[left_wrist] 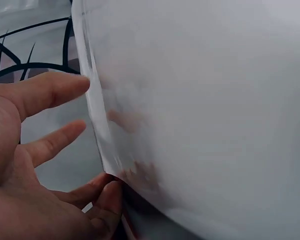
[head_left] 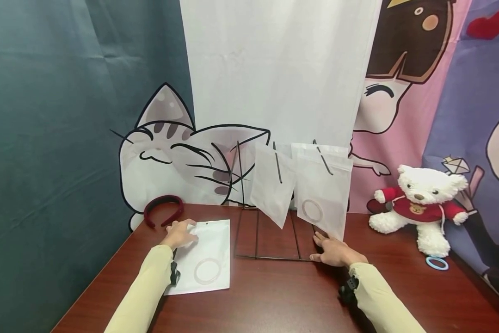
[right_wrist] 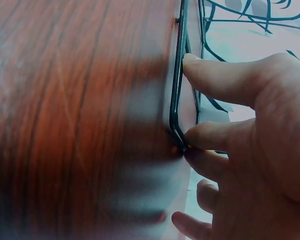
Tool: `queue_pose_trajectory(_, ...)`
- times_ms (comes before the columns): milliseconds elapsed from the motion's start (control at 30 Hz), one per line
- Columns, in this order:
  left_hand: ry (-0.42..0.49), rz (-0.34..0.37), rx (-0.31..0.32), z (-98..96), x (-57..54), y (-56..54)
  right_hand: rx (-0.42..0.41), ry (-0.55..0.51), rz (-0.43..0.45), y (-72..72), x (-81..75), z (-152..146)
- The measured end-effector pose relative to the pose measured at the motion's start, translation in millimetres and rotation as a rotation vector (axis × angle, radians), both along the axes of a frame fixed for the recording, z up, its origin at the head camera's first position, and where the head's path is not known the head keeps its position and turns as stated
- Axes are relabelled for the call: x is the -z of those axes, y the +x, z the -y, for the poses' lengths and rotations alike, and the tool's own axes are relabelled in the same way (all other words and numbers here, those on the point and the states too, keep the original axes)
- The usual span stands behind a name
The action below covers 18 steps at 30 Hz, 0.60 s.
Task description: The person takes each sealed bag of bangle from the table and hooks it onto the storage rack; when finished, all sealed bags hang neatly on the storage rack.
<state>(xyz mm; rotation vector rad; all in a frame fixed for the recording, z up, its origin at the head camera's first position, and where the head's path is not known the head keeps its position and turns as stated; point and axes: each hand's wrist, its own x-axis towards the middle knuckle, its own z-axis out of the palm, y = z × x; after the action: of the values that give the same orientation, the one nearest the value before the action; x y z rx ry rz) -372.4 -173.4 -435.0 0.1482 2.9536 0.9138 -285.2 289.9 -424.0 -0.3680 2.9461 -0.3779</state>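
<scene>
In the head view a white zip bag (head_left: 211, 249) with a pale ring inside lies on the table, a small hole at its top edge. My left hand (head_left: 180, 233) is over its upper left corner. Up close, two lower fingers (left_wrist: 102, 195) touch the white bag (left_wrist: 200, 110) at the corner, while the thumb and another finger stay spread. My right hand (head_left: 334, 250) is at the front right corner of a black wire rack (head_left: 274, 258). The right thumb (right_wrist: 205, 70) and fingertips rest on the black rod (right_wrist: 177, 85). Nothing else shows in that hand.
Two white bags hang from the rack's hooks, one small (head_left: 274, 185) and one larger (head_left: 324, 189) with a ring inside. A red headband (head_left: 147, 215) lies at the back left. A white teddy bear (head_left: 417, 203) sits at the right, near a blue ring (head_left: 436, 268).
</scene>
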Motion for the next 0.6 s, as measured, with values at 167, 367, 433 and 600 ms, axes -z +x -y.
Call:
queue_pose_trajectory(167, 0.007, -0.004, -0.025, -2.4, -0.4, -1.6, 0.018, 0.003, 0.006, -0.3, 0.7, 0)
queue_pose_trajectory(367, 0.139, -0.028, -0.058, 2.4, 2.8, -3.8, 0.022, -0.011, 0.004, 0.1, 0.7, 0)
queue_pose_trajectory(433, 0.178, -0.038, -0.053, 5.0, 3.2, -2.9, 0.019, -0.017, 0.006, 0.2, 1.0, 0)
queue_pose_trajectory(600, 0.232, -0.062, -0.057, 9.1, 1.9, -1.8, 0.018, -0.019, 0.001, 0.4, 2.9, 0)
